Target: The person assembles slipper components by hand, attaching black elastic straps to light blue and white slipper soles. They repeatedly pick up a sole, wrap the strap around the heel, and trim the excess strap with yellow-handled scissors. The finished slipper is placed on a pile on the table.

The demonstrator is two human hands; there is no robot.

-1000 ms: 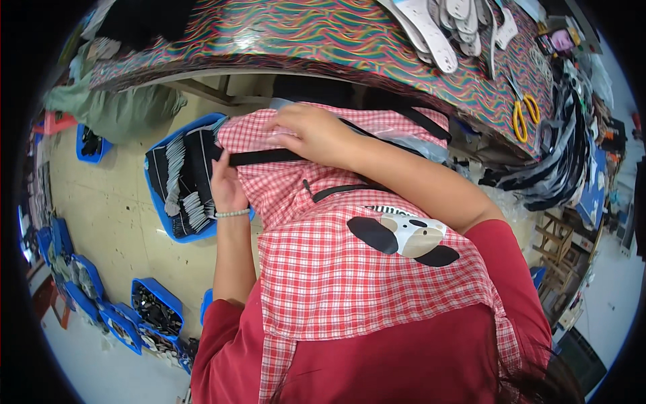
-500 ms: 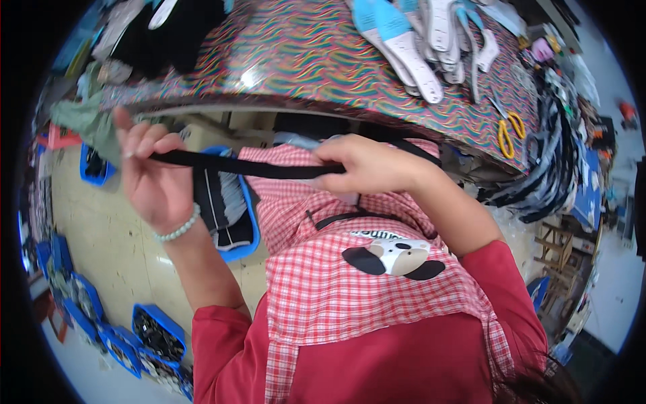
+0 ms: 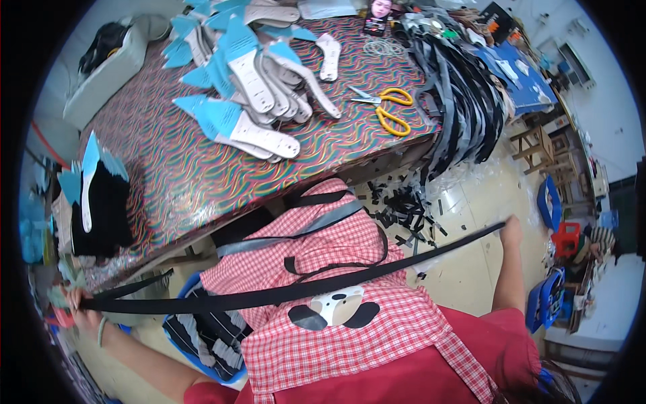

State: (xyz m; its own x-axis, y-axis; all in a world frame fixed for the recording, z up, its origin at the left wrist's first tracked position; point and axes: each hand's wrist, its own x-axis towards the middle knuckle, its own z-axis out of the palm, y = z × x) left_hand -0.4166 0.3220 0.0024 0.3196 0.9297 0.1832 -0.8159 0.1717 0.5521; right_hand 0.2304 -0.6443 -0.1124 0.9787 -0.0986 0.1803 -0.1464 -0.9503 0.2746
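A long black strap [image 3: 289,293] is stretched across my lap from far left to far right. My left hand [image 3: 79,304] grips one end at the lower left, arm out wide. My right hand [image 3: 511,229] holds the other end at the right, arm fully extended. The strap passes over my red-and-white checked apron [image 3: 350,337]. More black and grey straps [image 3: 316,229] lie draped on the apron near the table edge.
A table with a wavy multicoloured cover [image 3: 195,168] stands in front, carrying blue and white sole-shaped pieces [image 3: 249,87], yellow-handled scissors [image 3: 387,108] and hanging black strips [image 3: 457,108]. A blue crate [image 3: 202,337] sits by my left knee. Black offcuts [image 3: 404,202] litter the floor.
My hands have pulled far apart, drawing the strap out to full length. The view has tipped up, so the table top now shows.
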